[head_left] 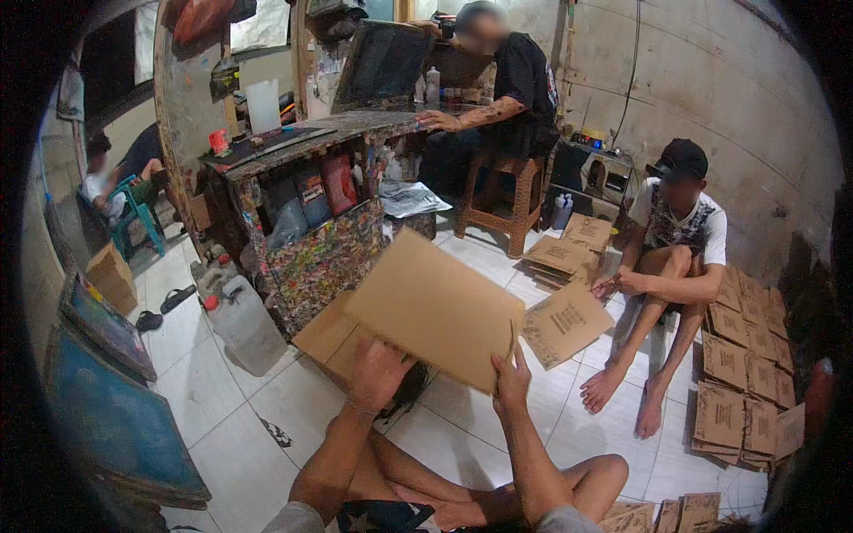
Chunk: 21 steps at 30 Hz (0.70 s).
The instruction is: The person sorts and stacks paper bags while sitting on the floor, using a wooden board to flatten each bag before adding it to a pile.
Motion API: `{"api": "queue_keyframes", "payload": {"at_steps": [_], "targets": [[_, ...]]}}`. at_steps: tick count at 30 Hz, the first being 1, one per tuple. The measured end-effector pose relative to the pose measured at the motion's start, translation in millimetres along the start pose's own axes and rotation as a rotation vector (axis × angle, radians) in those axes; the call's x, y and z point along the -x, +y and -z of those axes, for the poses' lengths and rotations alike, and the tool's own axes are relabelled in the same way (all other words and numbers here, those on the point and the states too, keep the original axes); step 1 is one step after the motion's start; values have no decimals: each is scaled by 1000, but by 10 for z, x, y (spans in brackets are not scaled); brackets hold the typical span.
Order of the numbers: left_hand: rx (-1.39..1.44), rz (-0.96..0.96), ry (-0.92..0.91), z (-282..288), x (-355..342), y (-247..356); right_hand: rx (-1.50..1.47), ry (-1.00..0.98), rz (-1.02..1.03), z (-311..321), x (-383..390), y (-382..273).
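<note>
Presently in hand: one brown cardboard sheet, blank on the visible face, raised aslant above the tiled floor, resting on nothing but the wearer's hands.

Left hand: closed at the sheet's near edge, toward its left end; fingertips partly hidden. Right hand: pinching the near right corner, thumb on the side edge, remaining fingers mostly behind.

Step, as judged: handling a single piece, between pick-up and set-down; whether it is being turned, checked or passed cannot be told. Next move, as judged: calls for both edges supported evenly, the sheet kept flat, and a look at whichever face is to lie uppermost.

Surrounding stock: one printed sheet, just beyond the held piece, near a seated co-worker's hands; one stack of printed pieces, toward the floor's far edge; printed pieces in rows, along the floor's right edge by the wall; further pieces at the near right corner of the view.

Fixtures: one paint-crusted bench, far left of centre; one translucent jug, standing on the floor beside the bench's near left corner.
</note>
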<state>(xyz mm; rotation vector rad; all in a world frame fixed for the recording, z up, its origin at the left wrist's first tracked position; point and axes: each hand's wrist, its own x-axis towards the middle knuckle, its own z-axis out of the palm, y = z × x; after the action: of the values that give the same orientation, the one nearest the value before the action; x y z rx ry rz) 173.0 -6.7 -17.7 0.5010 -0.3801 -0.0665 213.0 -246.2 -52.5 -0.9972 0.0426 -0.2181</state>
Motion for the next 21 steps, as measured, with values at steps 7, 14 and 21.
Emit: {"api": "queue_keyframes", "payload": {"at_steps": [7, 14, 21], "targets": [[-487, 658, -277, -91, 462, -432, -205, -100, 243, -1070, -1516, -657], [-578, 881, 406, 1165, 2212, -1013, -230, -24, 238, -1668, -2118, -664], [-1216, 451, 255, 1197, 2772, -703, -19, -116, 289, -2017, -2109, -862]]}}
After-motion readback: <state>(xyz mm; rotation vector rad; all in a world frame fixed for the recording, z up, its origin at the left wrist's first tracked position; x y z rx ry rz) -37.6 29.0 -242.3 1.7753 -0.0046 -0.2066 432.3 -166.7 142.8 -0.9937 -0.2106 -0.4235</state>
